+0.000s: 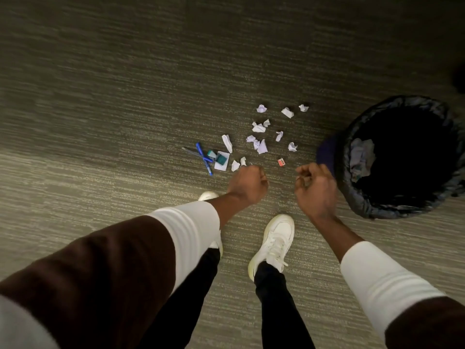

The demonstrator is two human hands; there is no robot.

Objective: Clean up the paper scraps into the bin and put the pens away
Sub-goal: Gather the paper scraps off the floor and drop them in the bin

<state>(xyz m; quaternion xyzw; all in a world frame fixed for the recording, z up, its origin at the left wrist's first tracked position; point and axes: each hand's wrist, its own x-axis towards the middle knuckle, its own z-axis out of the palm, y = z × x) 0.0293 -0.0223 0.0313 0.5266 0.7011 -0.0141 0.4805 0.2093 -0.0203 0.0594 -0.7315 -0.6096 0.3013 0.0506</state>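
— Looking down at carpet (100, 96): what stays hidden?

— Far side of bin (402, 157) cut by right frame edge; interior mostly black, with crumpled paper inside (362, 157) just discernible. Right hand (314, 187) blurred; small red item (281, 162) too small to identify.

— Hand states?

— Left hand (247, 183) clenched into a fist, contents not visible. Right hand loosely curled, fingers half closed; holding anything or not, cannot tell.

— Positions of task items?

— Paper scraps (261, 137) scattered just beyond both hands, left of bin. Blue pens (203, 157) crossed, left of scraps, beside teal objects (221, 158) on white slip. White shoe (274, 243) below hands.
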